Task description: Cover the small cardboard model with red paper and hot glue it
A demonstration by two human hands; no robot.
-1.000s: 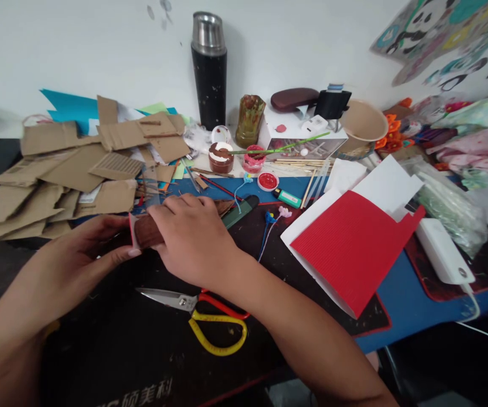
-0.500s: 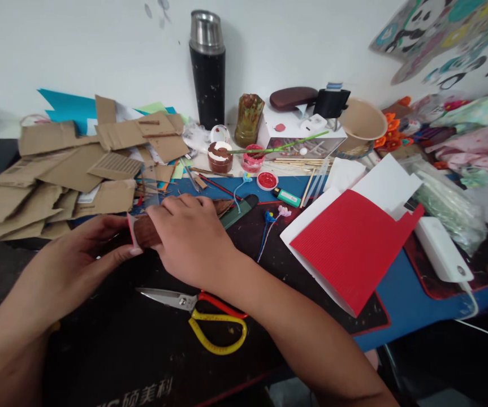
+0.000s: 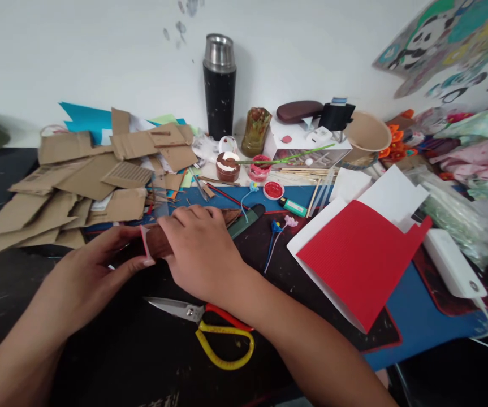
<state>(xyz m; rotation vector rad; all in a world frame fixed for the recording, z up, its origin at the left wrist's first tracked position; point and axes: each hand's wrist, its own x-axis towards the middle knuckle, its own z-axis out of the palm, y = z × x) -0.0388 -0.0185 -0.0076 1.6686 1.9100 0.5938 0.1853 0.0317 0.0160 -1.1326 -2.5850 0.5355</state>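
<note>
My right hand (image 3: 203, 251) is closed over a brown piece (image 3: 158, 242), most of which its fingers hide. On the left end of that piece sits a narrow strip of red paper (image 3: 146, 242) with a pale inner face. My left hand (image 3: 93, 274) pinches this strip between thumb and fingers. Scissors (image 3: 193, 312) with one red and one yellow handle lie on the dark mat just below my right wrist. Beyond my right hand a dark green utility knife (image 3: 246, 223) is partly covered.
Torn cardboard (image 3: 80, 175) is heaped at the left. Behind stand a black thermos (image 3: 219, 93), an open brown paint jar (image 3: 228, 168) and a pink paint jar (image 3: 259, 169). Red corrugated paper (image 3: 360, 260) lies on the right, near a white power strip (image 3: 453, 263) with a cable.
The camera view has tilted, so the whole scene sits lower and a little further right. Both hands keep the same grip on the brown piece and the red strip.
</note>
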